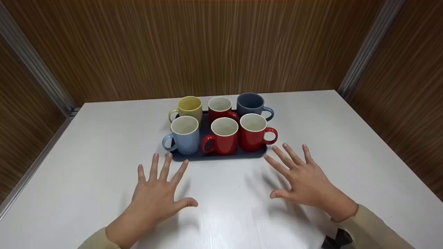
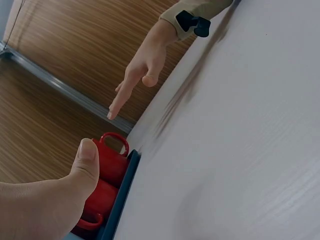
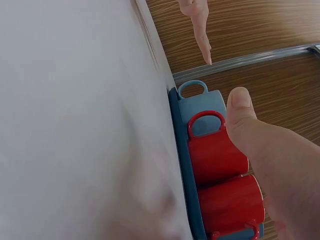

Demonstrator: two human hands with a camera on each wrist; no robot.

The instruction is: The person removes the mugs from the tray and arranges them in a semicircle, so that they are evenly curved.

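A: What are the hands doing?
B: The left hand (image 1: 155, 193) and right hand (image 1: 301, 180) hover over the table (image 1: 346, 138), fingers spread, holding nothing.
A: And past them?
B: The tray (image 1: 221, 155) lies just beyond the fingertips, carrying six mugs: light blue (image 1: 185, 135) and two red in front, yellow (image 1: 189, 108), red and dark blue behind.

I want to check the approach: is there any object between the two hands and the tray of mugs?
Nothing visible: only bare white table lies between the left hand, the right hand and the tray.
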